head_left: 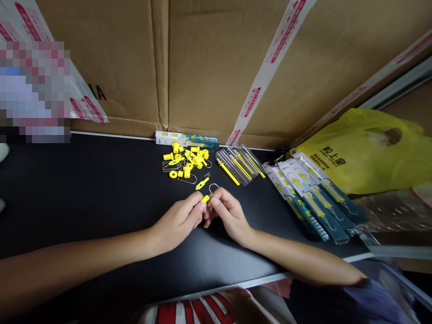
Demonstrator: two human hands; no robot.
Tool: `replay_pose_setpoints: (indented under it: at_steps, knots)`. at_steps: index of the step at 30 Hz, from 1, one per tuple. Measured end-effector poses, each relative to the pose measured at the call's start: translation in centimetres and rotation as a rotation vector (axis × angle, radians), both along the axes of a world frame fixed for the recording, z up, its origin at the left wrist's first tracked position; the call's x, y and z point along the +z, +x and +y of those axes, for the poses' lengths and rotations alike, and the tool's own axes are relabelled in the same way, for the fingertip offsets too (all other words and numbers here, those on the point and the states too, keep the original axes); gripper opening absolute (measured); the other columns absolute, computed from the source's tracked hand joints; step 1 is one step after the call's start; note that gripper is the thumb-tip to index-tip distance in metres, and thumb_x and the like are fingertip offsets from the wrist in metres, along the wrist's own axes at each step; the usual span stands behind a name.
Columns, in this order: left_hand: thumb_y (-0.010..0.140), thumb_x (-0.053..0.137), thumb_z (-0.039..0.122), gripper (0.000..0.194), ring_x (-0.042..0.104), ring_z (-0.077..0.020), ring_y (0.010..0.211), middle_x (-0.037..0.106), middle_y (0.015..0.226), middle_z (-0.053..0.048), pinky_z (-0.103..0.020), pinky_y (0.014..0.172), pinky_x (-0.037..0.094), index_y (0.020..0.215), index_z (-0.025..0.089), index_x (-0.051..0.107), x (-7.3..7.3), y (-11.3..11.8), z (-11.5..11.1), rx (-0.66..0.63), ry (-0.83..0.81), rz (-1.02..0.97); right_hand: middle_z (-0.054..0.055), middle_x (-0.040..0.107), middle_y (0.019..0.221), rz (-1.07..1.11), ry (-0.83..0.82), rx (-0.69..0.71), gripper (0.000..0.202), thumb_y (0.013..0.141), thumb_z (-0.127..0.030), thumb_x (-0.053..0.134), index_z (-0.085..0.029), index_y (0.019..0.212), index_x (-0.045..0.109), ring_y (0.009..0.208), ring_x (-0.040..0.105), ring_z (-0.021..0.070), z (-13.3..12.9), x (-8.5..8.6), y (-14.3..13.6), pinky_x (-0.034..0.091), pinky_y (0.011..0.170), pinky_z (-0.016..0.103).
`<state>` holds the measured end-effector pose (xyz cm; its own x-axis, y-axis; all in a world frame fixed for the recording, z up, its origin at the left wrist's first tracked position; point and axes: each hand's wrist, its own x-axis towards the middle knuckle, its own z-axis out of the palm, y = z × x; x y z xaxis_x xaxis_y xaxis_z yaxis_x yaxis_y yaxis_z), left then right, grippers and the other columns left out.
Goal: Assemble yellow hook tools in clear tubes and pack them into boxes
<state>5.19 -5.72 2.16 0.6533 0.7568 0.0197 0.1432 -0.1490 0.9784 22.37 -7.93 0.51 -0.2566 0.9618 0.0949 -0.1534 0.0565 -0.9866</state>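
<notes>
My left hand (184, 211) pinches a small yellow plastic piece (205, 198) between thumb and fingers. Close against it, my right hand (229, 213) grips a bent metal wire hook (212, 186), whose curved end sticks up past the fingertips. Whether hook and yellow piece touch is hidden by the fingers. Just beyond the hands lie a flat yellow pointer-shaped piece (202, 183) and a small coil spring (207, 174). Farther back is a loose pile of yellow plastic caps and rings (187, 168) mixed with wire hooks (170, 167).
Several clear tubes with yellow strips (236, 164) lie right of the pile. A printed box (187, 139) stands behind it, against cardboard (209, 67). More printed boxes (303, 193) and a yellow plastic bag (364, 153) occupy the right side of the black table (135, 270).
</notes>
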Motion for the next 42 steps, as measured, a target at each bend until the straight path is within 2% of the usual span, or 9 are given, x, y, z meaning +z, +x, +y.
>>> replay_pose_setpoints:
  at_steps: [7, 14, 21, 25, 35, 42]
  knots:
    - [0.098, 0.031, 0.035, 0.031, 0.04, -0.0078, 0.054, 0.042, 0.061, 0.006, -0.022, 0.054, 0.034, 0.073, 0.019, 0.038, 0.2, 0.0, 0.3, 0.019, 0.141, 0.075, -0.003, 0.053, 0.063, -0.014, -0.041, 0.116, 0.029, 0.092, -0.04, 0.051, -0.017, 0.075, 0.05, 0.053, 0.053, 0.0082, 0.1, 0.1, 0.0, 0.051, 0.051, 0.022]
    - [0.097, 0.032, 0.033, 0.029, 0.039, -0.0072, 0.048, 0.041, 0.058, 0.007, -0.021, 0.049, 0.032, 0.071, 0.02, 0.036, 0.7, -0.1, 0.3, 0.028, 0.17, 0.119, -0.004, 0.052, 0.061, 0.035, -0.073, 0.016, 0.03, 0.091, -0.043, 0.052, -0.018, 0.075, 0.05, 0.049, 0.051, 0.0078, 0.3, 0.2, 0.1, 0.049, 0.047, 0.021]
    - [0.098, 0.034, 0.03, 0.028, 0.04, -0.0078, 0.054, 0.043, 0.061, 0.006, -0.021, 0.054, 0.032, 0.072, 0.019, 0.038, 0.6, -0.2, 0.6, 0.023, 0.244, 0.139, -0.005, 0.053, 0.056, 0.036, -0.148, 0.14, 0.033, 0.089, -0.044, 0.054, -0.016, 0.072, 0.051, 0.045, 0.05, 0.0071, 0.3, 0.2, 0.2, 0.047, 0.046, 0.02]
    - [0.098, 0.034, 0.027, 0.024, 0.041, -0.0075, 0.055, 0.042, 0.062, 0.007, -0.021, 0.056, 0.032, 0.076, 0.019, 0.039, 0.5, -0.3, 0.6, -0.003, 0.278, 0.14, -0.005, 0.054, 0.056, 0.043, -0.174, 0.152, 0.033, 0.089, -0.045, 0.055, -0.016, 0.072, 0.05, 0.044, 0.051, 0.0069, 0.3, 0.1, 0.1, 0.046, 0.045, 0.02]
    - [0.097, 0.033, 0.026, 0.025, 0.039, -0.0083, 0.052, 0.04, 0.06, 0.007, -0.021, 0.053, 0.029, 0.073, 0.021, 0.035, 0.3, -0.2, 0.6, 0.036, 0.338, 0.195, -0.005, 0.055, 0.055, 0.053, -0.171, 0.165, 0.034, 0.088, -0.046, 0.056, -0.017, 0.073, 0.049, 0.043, 0.053, 0.0071, 0.3, 0.3, 0.0, 0.045, 0.046, 0.02]
    - [0.097, 0.029, 0.027, 0.021, 0.04, -0.0094, 0.049, 0.041, 0.059, 0.007, -0.022, 0.051, 0.027, 0.078, 0.022, 0.034, -0.5, 0.0, 0.5, 0.031, 0.338, 0.273, -0.006, 0.055, 0.054, 0.042, -0.17, 0.138, 0.035, 0.087, -0.048, 0.056, -0.017, 0.071, 0.049, 0.043, 0.051, 0.0068, 0.3, 0.0, -0.3, 0.044, 0.046, 0.02]
